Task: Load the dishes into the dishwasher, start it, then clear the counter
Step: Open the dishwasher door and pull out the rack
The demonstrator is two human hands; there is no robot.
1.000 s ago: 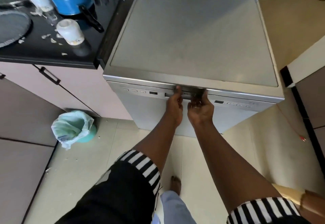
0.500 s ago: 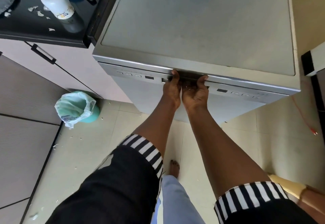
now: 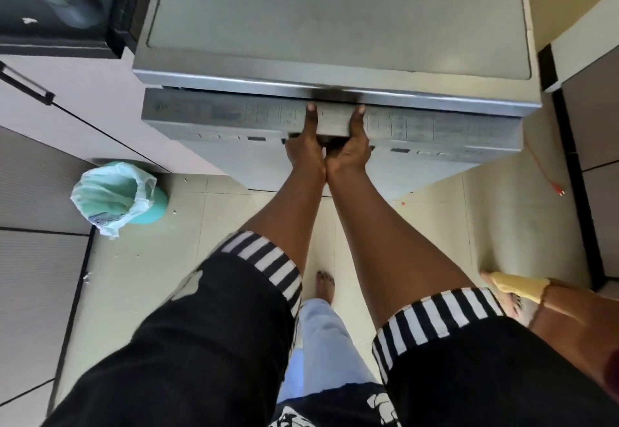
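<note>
Gripping the silver steel dishwasher door (image 3: 217, 118) at its handle, left hand (image 3: 305, 148) and right hand (image 3: 350, 151) touching, thumbs on top, likely to pull it down for loading.

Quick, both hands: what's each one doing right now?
Left hand: grips the dishwasher door handle, thumb on top.
Right hand: grips the same handle, thumb on top.
</note>
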